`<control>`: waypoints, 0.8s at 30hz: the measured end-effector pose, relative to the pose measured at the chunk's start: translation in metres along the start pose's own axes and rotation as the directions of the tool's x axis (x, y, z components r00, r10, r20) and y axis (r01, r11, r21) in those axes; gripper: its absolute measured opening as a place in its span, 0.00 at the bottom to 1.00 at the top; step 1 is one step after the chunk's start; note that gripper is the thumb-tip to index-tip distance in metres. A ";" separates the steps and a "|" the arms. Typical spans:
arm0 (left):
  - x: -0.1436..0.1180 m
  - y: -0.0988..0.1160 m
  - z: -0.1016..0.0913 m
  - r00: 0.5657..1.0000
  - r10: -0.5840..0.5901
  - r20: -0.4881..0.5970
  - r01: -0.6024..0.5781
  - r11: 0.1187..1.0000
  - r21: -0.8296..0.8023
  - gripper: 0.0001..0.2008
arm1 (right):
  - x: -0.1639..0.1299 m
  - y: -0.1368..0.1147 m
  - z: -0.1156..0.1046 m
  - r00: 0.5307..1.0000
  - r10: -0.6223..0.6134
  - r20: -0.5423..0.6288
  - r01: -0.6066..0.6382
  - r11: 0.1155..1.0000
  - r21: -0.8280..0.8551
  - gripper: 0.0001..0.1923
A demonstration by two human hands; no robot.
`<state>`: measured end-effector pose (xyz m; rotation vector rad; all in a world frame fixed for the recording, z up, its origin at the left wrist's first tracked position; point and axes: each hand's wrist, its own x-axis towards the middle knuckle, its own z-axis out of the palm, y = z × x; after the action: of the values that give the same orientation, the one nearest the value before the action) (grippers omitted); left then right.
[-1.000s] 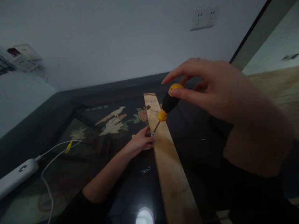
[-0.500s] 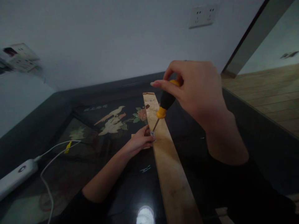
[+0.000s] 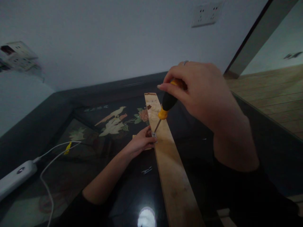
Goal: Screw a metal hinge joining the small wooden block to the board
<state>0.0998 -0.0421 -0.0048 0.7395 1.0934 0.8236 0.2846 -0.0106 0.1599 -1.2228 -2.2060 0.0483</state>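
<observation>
A long pale wooden plank (image 3: pixel 172 170) lies lengthwise on a dark glossy table (image 3: pixel 94 148). My right hand (image 3: pixel 203 94) grips the yellow-and-black handle of a screwdriver (image 3: pixel 165 108), whose metal tip meets a small metal screw or bracket (image 3: pixel 154 135) at the plank's left edge. My left hand (image 3: pixel 140 143) rests on the table against that edge, fingers pinched around the metal piece and a small wood block partly hidden under it.
A white power strip (image 3: pixel 15 176) with white cables (image 3: pixel 50 164) lies at the left of the table. A bird-and-flower inlay (image 3: pixel 113 121) shows under the glass. Wall sockets (image 3: pixel 207 14) are above; wooden flooring (image 3: pixel 276 94) lies to the right.
My right hand went from open fingers on top of the handle to a closed grip around it, turning it. The left hand and the plank stayed where they were.
</observation>
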 end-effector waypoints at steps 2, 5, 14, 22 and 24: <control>-0.001 0.000 0.001 1.000 0.001 -0.002 -0.001 1.000 0.004 0.32 | 0.001 -0.002 0.003 0.993 0.107 -0.039 -0.109 0.994 -0.032 0.15; -0.001 0.000 0.001 1.000 0.006 -0.005 -0.006 1.000 0.004 0.32 | 0.001 0.001 0.004 0.985 0.152 -0.085 -0.156 0.987 -0.034 0.19; 0.003 -0.002 -0.006 1.000 0.002 -0.014 -0.002 1.000 0.003 0.29 | -0.007 0.017 -0.014 0.991 -0.132 0.029 0.128 0.987 0.101 0.09; 0.003 -0.002 0.000 1.000 0.006 -0.021 -0.006 1.000 0.005 0.30 | -0.002 0.010 -0.002 1.000 -0.026 -0.013 0.025 0.998 -0.063 0.12; 0.003 -0.002 0.000 1.000 0.010 -0.020 -0.010 1.000 0.008 0.30 | -0.001 0.008 0.001 0.999 0.025 -0.043 -0.028 0.998 -0.058 0.14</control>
<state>0.1012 -0.0405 -0.0073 0.7447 1.1123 0.8373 0.2909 -0.0070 0.1562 -1.2738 -2.1684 -0.0321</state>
